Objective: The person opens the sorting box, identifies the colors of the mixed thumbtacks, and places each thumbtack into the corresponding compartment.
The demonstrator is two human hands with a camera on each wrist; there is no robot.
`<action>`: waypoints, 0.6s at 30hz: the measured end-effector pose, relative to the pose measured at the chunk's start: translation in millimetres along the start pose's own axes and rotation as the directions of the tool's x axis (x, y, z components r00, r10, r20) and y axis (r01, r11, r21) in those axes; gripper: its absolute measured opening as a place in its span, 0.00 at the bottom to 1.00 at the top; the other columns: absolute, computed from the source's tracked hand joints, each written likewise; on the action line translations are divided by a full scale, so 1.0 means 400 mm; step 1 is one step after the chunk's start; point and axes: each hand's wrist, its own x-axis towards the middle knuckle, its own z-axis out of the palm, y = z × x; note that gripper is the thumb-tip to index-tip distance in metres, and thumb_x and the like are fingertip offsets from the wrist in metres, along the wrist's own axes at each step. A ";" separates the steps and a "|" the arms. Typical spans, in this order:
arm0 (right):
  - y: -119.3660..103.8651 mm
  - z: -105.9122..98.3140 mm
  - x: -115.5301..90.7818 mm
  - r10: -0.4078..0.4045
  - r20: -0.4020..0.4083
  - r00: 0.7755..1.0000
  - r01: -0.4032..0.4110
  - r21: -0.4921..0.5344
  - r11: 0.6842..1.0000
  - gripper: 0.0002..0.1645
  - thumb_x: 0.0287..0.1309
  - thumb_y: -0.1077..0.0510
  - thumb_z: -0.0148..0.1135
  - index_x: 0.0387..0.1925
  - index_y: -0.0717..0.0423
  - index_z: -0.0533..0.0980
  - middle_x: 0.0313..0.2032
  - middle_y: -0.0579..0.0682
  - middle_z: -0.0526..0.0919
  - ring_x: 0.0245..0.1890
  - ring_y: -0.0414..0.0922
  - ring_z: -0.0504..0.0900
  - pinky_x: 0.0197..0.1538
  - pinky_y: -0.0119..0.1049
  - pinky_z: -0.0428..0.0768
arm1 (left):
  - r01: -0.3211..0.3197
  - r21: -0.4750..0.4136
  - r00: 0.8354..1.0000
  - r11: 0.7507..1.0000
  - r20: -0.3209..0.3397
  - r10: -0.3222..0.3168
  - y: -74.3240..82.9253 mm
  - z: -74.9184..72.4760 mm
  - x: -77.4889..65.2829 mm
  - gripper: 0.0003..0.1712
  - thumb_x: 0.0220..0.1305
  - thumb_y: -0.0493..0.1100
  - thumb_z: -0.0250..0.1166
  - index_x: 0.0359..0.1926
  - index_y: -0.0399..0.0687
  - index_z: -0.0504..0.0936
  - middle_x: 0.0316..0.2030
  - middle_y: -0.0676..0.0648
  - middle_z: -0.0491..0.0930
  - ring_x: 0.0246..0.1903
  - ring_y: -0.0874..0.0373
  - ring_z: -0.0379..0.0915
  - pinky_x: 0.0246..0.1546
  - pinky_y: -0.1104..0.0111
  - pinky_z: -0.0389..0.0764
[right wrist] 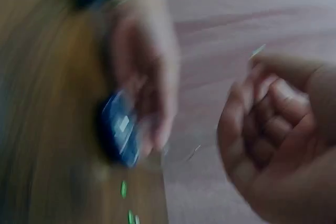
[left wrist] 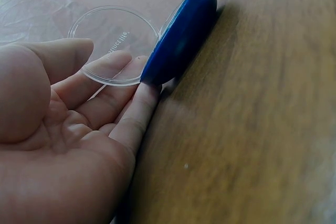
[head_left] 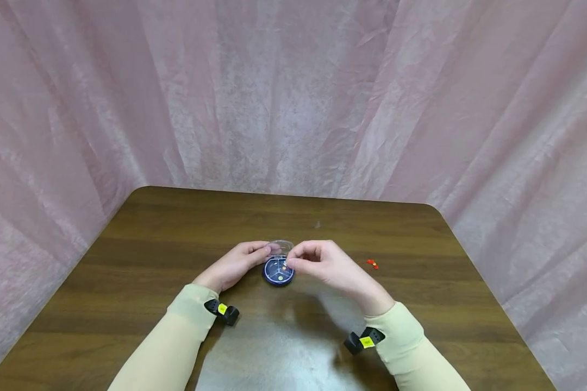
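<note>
"Weight should trouble us little: the round, dark-blue, hard-plastic case (left wrist: 181, 35) with its round, hinged, clear-plastic lid (head_left: 280, 247) looks light and stiff."

"Where do we see it, and how is it held?"

"On the brown wood-grain bench (head_left: 176, 228), between the hands, lid raised. The left hand (head_left: 236, 265) grips the lid, thumb at its edge, fingers behind. We would steady the blue base too; the lid looks slick, and the hinge is probably the weak spot."

"And the right hand (head_left: 325, 262)?"

"Its thumb and forefinger pinch a small pale piece (right wrist: 257, 51) at the case's right side. We expect it to slip easily, so we favour a light hold by the edges."

"What do we find inside?"

"Pale dividers make three compartments: a small round yellow piece (head_left: 280, 278) in the near one, what looks like a small orange piece (head_left: 284, 267) in the right. We cannot make out the left. Small red-orange pieces (head_left: 372, 264) lie on the bench, well to the right."
</note>
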 end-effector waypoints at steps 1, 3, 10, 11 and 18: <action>0.011 0.009 0.007 0.000 -0.024 1.000 -0.005 -0.202 0.979 0.06 0.65 0.50 0.64 0.36 0.46 0.82 0.30 0.40 0.81 0.33 0.38 0.78 0.40 0.34 0.78 | 0.003 -0.001 1.000 1.000 -0.001 -0.003 0.001 -0.001 0.000 0.23 0.77 0.50 0.52 0.64 0.43 0.78 0.60 0.48 0.78 0.65 0.57 0.69 0.65 0.65 0.66; 0.033 0.029 0.020 -0.022 -0.051 0.998 -0.007 -0.511 0.860 0.03 0.62 0.48 0.66 0.33 0.40 0.82 0.29 0.33 0.79 0.31 0.34 0.77 0.36 0.31 0.76 | 0.003 -0.006 1.000 1.000 0.000 -0.003 0.001 -0.002 0.000 0.23 0.78 0.49 0.52 0.64 0.42 0.77 0.61 0.47 0.78 0.65 0.56 0.68 0.65 0.65 0.66; 0.093 0.081 0.057 -0.156 -0.014 0.988 0.067 -0.862 0.502 0.05 0.57 0.52 0.67 0.27 0.38 0.81 0.26 0.33 0.77 0.28 0.35 0.76 0.29 0.33 0.74 | 0.006 -0.011 1.000 1.000 0.001 -0.006 0.002 -0.002 0.001 0.24 0.76 0.50 0.54 0.64 0.43 0.78 0.61 0.48 0.78 0.65 0.57 0.68 0.65 0.66 0.66; 0.096 0.085 0.061 -0.167 -0.006 0.986 0.076 -0.873 0.482 0.05 0.57 0.52 0.67 0.27 0.38 0.81 0.27 0.34 0.78 0.29 0.36 0.77 0.29 0.34 0.75 | 0.007 -0.010 1.000 1.000 0.002 -0.007 0.001 -0.001 0.001 0.24 0.76 0.51 0.54 0.64 0.44 0.78 0.61 0.49 0.78 0.65 0.57 0.68 0.65 0.66 0.66; 0.103 0.102 0.081 -0.195 0.020 0.981 0.101 -0.904 0.416 0.06 0.56 0.54 0.68 0.26 0.39 0.84 0.31 0.36 0.82 0.34 0.40 0.82 0.33 0.37 0.78 | -0.004 -0.016 1.000 1.000 0.017 0.004 -0.002 -0.003 0.006 0.24 0.76 0.52 0.53 0.65 0.46 0.78 0.62 0.50 0.77 0.66 0.58 0.67 0.66 0.64 0.65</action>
